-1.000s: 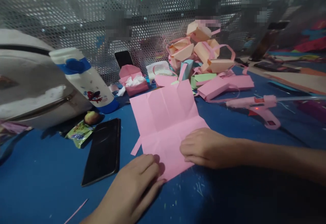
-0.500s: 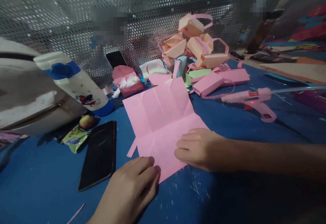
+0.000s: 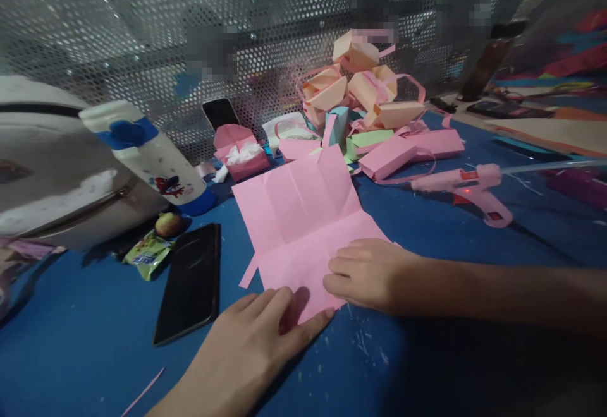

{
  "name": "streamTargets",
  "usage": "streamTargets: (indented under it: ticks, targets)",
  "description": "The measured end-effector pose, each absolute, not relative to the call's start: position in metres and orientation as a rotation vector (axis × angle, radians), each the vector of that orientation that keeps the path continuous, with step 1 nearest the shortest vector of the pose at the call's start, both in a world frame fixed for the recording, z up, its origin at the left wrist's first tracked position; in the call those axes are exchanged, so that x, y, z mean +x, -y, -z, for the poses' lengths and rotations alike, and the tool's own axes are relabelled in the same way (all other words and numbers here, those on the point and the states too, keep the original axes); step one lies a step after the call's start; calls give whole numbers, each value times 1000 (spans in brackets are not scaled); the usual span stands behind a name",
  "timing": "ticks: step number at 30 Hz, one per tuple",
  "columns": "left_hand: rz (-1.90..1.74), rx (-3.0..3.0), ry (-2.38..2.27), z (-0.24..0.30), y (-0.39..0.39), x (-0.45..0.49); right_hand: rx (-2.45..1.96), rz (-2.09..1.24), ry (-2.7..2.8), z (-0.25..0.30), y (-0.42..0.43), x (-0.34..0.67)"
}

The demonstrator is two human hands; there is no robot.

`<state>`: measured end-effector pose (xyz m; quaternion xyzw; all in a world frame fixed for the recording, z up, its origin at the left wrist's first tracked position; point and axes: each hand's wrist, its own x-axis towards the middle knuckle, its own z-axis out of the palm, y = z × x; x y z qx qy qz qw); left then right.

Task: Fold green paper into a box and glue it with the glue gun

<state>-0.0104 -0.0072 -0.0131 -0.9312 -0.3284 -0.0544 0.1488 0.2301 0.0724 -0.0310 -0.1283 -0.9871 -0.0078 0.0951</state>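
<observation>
A creased sheet of pink paper lies on the blue table, its far half tilted up along a crosswise fold. My left hand is at its near left edge, fingers bent over the paper and thumb stretched along the near edge. My right hand presses on the near right part with its fingers curled together; its thumb is hidden. A narrow pink strip sticks out from under the sheet's left side.
A black phone, a green packet and a white-blue bottle are at the left. Behind the sheet, folded paper baskets are piled before a perforated metal panel. A pink glue gun with a glowing red light lies at the right.
My left thumb has stretched out rightward along the paper's near edge, and the left fingers have shifted slightly. The right hand has stayed nearly in place. The view has shifted a little.
</observation>
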Motion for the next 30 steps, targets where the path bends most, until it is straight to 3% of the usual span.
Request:
streamTargets:
  ticks: [11,20,26,30]
  targets:
    - [216,-2957,833,-5,5,-33,-385,37,2938,31,-70,230]
    - [36,-3095,855,-30,12,-39,-445,-81,3044,17,-69,225]
    - [467,-3141,931,-7,8,-43,-530,-88,3007,9,-63,226]
    - [652,-3108,1322,8,9,-34,-635,-215,2967,3,-56,222]
